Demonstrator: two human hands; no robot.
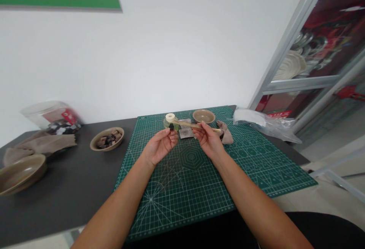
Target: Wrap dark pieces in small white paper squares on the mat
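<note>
Between the thumb and fingers of my left hand point(163, 145) is a small black lump point(171, 126), too small to make out closely. My right hand point(207, 139) grips a pair of thin wooden sticks point(186, 124) that look like chopsticks. Their far ends reach left to just above the black lump; contact is unclear. Behind my left hand stands a jar with a cream-coloured top point(170, 117), partly hidden. A grey cloth or pad point(186, 132) lies between the hands, and a shallow tan bowl point(203, 116) sits behind my right hand.
A green cutting mat point(194, 188) covers the table's right part. To its left are a bowl of brown chunks point(107, 139), a larger bowl point(23, 173), a cloth point(42, 146) and a clear tub point(51, 116). Right are a crumpled cloth point(227, 135) and a plastic bag point(262, 121).
</note>
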